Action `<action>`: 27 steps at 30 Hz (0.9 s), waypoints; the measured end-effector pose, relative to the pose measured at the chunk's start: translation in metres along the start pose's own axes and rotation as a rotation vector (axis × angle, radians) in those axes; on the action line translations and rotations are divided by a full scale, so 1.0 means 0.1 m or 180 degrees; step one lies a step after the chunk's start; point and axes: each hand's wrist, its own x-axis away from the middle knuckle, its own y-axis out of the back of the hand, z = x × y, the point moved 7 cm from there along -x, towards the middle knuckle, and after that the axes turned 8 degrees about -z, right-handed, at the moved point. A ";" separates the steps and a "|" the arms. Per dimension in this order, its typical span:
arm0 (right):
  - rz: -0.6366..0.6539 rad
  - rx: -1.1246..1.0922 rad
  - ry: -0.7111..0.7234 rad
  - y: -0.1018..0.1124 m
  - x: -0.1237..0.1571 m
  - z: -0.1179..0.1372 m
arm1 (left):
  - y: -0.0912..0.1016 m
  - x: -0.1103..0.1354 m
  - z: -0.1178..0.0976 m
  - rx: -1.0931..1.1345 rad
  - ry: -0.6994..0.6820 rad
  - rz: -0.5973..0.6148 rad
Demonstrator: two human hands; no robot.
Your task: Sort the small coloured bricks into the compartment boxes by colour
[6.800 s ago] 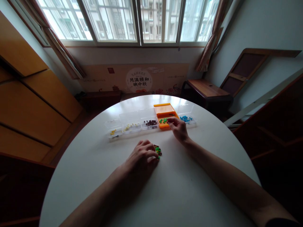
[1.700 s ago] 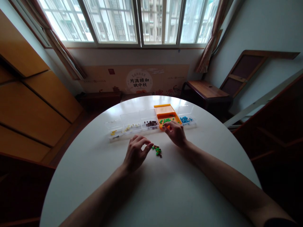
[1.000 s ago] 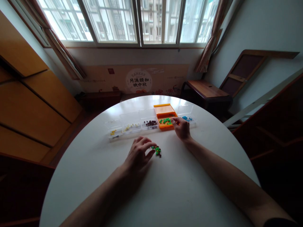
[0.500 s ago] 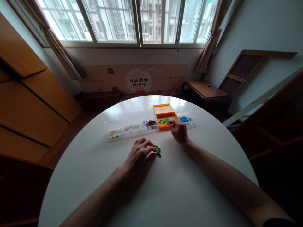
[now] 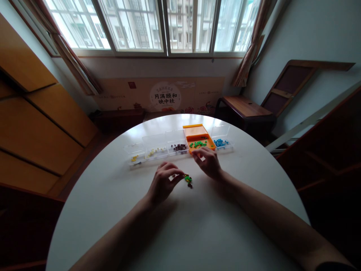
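Observation:
A small build of green, yellow and dark brown toy bricks (image 5: 188,179) is over the white table near the middle. My left hand (image 5: 164,180) pinches its left end between thumb and forefinger. My right hand (image 5: 208,162) is just in front of the orange box (image 5: 213,149), thumb and fingertips pressed together. Whatever they may hold is too small to make out. Loose green bricks (image 5: 199,144) lie inside that box, whose lid stands open at the back.
Clear open boxes stand in a row with the orange one: yellow bricks (image 5: 134,158), pale yellow bricks (image 5: 152,152) and dark brown bricks (image 5: 178,147) to its left, blue bricks (image 5: 220,142) to its right. The round white table (image 5: 113,203) has a wooden chair (image 5: 246,105) behind it.
My right hand has drawn back from over the green bricks, toward me and slightly left. My left hand has turned a little, and its thumb and forefinger now show in a pinch.

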 end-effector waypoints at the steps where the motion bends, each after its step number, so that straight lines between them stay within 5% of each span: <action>1: 0.0126 -0.0085 0.0209 -0.03 0.02 0.10 | 0.03 -0.02 0.03 0.0181 0.0143 -0.0112; 7: 0.0509 -0.0323 0.0974 -0.13 0.15 0.53 | 0.10 -0.04 0.13 0.0659 0.0626 -0.0395; 19: 0.0434 -0.0162 0.1414 -0.10 0.17 0.63 | 0.15 -0.03 0.15 0.0350 0.0576 -0.0542; 22: 0.0225 -0.0018 0.1066 -0.08 0.09 0.45 | 0.14 -0.02 0.14 0.0295 0.0567 -0.0541; 27: -0.0347 0.0175 -0.0459 0.04 -0.10 -0.23 | 0.13 -0.03 0.10 0.0304 0.0545 -0.0495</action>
